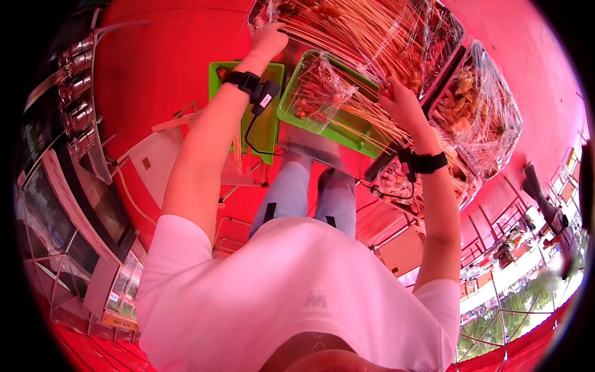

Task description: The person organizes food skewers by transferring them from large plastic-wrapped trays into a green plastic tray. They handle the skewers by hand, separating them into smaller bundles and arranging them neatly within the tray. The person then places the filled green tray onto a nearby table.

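Observation:
My left hand (pixel 268 41) is at the near left corner of a large tray (pixel 294 43) of skewered food under clear plastic film, its fingers at the film's edge; its grip is unclear. My right hand (pixel 400 100) is over the tray's near edge, its fingers closed around something thin, perhaps skewer sticks or film. Between the hands, a green plastic tray (pixel 284 108) holds skewers (pixel 320 95) partly covered by film, their bare sticks pointing right. Another green tray (pixel 265 139) sits below my left wrist, with several sticks at its left side.
On the right stand film-covered trays of food (pixel 469 102) and more skewers (pixel 453 162). A folding chair (pixel 155 156) is at the left, near a rack of metal containers (pixel 79 97). The floor is red. A person (pixel 553 214) stands far off at the right.

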`<state>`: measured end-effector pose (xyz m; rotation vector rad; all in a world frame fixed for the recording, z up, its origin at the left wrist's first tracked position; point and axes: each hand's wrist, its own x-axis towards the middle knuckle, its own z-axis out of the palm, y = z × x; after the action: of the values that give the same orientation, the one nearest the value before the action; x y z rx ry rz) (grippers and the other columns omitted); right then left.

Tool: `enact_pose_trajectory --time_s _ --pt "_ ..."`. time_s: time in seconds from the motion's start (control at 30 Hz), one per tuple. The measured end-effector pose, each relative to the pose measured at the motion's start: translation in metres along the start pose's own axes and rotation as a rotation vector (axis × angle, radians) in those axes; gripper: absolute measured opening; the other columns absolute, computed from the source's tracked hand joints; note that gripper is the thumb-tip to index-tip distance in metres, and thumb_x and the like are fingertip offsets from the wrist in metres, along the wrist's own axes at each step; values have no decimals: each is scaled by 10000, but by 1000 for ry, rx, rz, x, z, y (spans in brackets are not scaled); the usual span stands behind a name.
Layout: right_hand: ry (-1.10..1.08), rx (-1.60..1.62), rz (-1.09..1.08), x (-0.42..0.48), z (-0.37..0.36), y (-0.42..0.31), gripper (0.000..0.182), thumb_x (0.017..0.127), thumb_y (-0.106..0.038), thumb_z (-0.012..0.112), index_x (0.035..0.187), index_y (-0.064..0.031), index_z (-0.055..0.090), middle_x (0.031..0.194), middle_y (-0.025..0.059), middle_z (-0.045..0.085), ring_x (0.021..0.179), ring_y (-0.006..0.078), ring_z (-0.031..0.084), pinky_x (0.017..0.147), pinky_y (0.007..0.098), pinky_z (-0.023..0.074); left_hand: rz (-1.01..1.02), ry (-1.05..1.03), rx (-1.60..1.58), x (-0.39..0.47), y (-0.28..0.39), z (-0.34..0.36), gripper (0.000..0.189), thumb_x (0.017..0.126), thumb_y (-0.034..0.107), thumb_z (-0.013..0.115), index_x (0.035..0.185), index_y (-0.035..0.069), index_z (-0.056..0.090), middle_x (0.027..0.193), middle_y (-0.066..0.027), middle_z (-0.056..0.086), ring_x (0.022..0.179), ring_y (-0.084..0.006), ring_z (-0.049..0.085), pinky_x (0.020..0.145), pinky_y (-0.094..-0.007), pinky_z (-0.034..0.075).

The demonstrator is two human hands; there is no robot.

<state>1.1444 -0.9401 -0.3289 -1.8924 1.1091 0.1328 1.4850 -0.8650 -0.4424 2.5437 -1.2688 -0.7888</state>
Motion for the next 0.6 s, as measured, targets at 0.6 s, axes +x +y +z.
enact_pose_trajectory --time_s 0.6 --pt "-182 -242 -123 84 24 13 308 771 -194 586 1050 -64 577 857 193 651 842 399 613 723 460 479 337 350 -147 8 -36 8 544 799 71 540 1317 -60 435 1330 -258 452 1194 -424 452 1013 -433 381"
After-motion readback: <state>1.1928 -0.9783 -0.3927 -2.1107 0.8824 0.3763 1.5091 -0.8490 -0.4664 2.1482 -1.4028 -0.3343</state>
